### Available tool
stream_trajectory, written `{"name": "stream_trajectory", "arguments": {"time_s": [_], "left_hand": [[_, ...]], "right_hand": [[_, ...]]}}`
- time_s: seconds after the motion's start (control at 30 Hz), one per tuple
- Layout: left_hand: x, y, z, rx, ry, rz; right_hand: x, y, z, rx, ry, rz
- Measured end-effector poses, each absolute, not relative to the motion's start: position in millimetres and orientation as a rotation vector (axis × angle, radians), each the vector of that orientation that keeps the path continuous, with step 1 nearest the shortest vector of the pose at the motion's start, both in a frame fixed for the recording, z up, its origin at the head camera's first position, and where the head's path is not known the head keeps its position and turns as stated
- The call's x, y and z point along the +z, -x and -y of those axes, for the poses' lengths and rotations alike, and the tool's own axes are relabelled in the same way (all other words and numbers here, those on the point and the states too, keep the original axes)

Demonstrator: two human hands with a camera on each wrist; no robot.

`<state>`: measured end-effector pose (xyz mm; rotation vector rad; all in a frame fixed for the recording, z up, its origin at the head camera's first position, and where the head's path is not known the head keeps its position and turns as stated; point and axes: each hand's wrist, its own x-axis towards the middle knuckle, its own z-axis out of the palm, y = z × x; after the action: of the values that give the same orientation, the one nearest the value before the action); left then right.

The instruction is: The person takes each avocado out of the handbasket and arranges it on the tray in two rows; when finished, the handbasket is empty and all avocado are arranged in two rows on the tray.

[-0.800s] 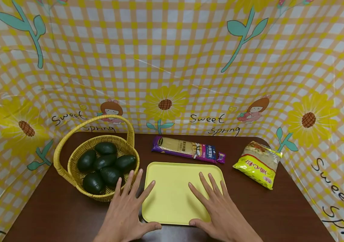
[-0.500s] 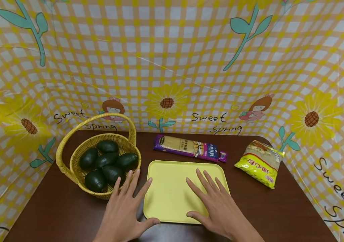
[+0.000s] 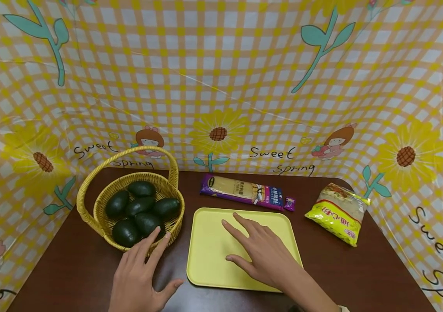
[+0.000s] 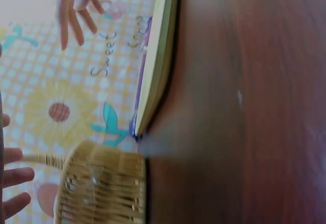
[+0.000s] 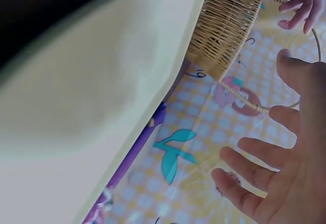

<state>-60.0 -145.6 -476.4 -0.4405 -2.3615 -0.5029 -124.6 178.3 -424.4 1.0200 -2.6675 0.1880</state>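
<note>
Several dark green avocados point(image 3: 140, 206) lie in a yellow wicker basket point(image 3: 100, 197) with a tall handle, on the left of the table. My left hand point(image 3: 139, 271), fingers spread and holding nothing, is over the basket's near edge; whether it touches the rim I cannot tell. In the middle lies a yellow rectangular tray point(image 3: 209, 260) with nothing on it. Above that tray hovers my right hand point(image 3: 262, 251), its fingers loosely extended and apart from the surface, as the right wrist view shows. Both hands hold nothing.
Behind the tray lies a purple pack of pasta point(image 3: 244, 192). A yellow and clear bag of dry food point(image 3: 338, 213) sits at the right. Checkered cloth point(image 3: 221, 78) with sunflowers walls the back and sides of the dark brown table point(image 3: 334, 268).
My left hand has shifted left and slightly turned toward the basket. The right hand has moved left and farther over the tray. The view has shifted slightly; the objects stay put.
</note>
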Motion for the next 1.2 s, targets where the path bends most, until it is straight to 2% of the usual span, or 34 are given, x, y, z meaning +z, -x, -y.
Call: {"name": "stream_trajectory", "arguments": {"time_s": [0.5,0.9,1.2], "left_hand": [[-484,58,178,-0.479,0.191,2.248],[-493,66,190,-0.545,0.056,2.229],[-497,65,191,-0.608,-0.145,2.348]], "right_hand": [[-404,151,-127,0.209,-1.233,2.637],[-394,160,-90,0.243,-1.395,2.606],[-390,167,-54,0.148,-1.516,2.586]]}}
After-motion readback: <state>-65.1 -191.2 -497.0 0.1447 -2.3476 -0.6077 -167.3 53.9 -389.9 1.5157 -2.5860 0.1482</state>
